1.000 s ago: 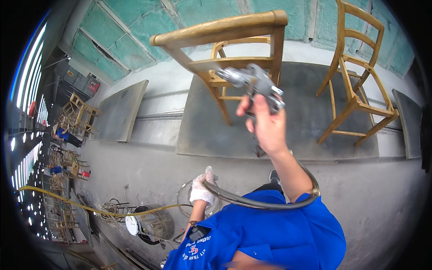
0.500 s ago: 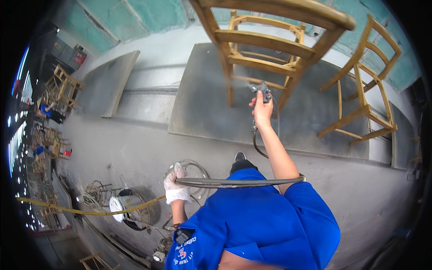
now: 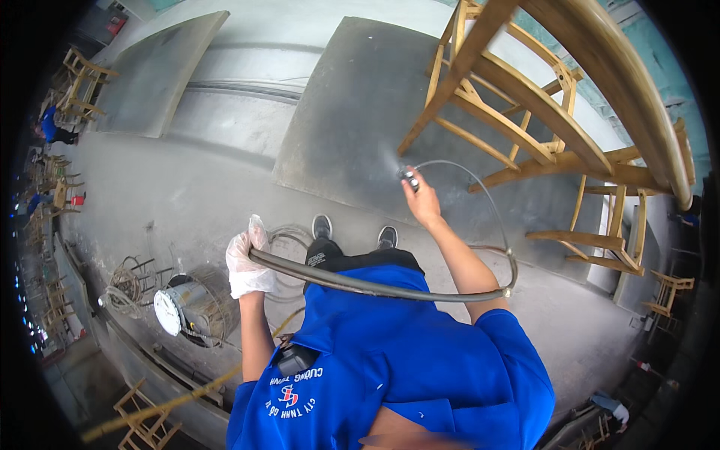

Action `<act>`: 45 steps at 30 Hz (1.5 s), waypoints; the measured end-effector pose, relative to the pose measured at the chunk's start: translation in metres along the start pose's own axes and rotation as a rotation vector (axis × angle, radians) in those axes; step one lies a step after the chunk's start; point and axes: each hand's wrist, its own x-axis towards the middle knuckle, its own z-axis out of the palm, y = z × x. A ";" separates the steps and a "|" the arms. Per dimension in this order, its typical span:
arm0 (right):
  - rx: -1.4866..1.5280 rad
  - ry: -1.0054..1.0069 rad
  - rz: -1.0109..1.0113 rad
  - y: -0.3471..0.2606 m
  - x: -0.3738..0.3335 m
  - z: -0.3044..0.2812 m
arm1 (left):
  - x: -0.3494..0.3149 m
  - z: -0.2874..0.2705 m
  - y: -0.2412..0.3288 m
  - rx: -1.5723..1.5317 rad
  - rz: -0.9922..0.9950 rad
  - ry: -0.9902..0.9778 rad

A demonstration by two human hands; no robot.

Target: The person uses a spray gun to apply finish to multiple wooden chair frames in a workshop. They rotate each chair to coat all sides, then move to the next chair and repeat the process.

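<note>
My right hand (image 3: 424, 204) wraps the spray gun (image 3: 409, 178).
My gloved left hand (image 3: 250, 259) clasps the hose (image 3: 360, 285), likely to hold slack off the chair (image 3: 541, 103).

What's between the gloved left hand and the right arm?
A dark hose spans that stretch, running from the gloved left hand across the blue shirt to the right arm; shows in the head view.
</note>
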 end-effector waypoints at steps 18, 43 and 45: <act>-0.573 0.249 0.014 -0.291 -0.089 -0.134 | 0.182 0.034 0.010 -0.558 -0.088 -0.672; -0.381 0.895 0.294 -0.429 -0.148 -0.443 | 0.126 0.054 0.097 -0.358 0.599 -1.093; -0.448 0.947 0.318 -0.396 -0.149 -0.472 | 0.124 0.059 0.096 -0.337 0.597 -1.101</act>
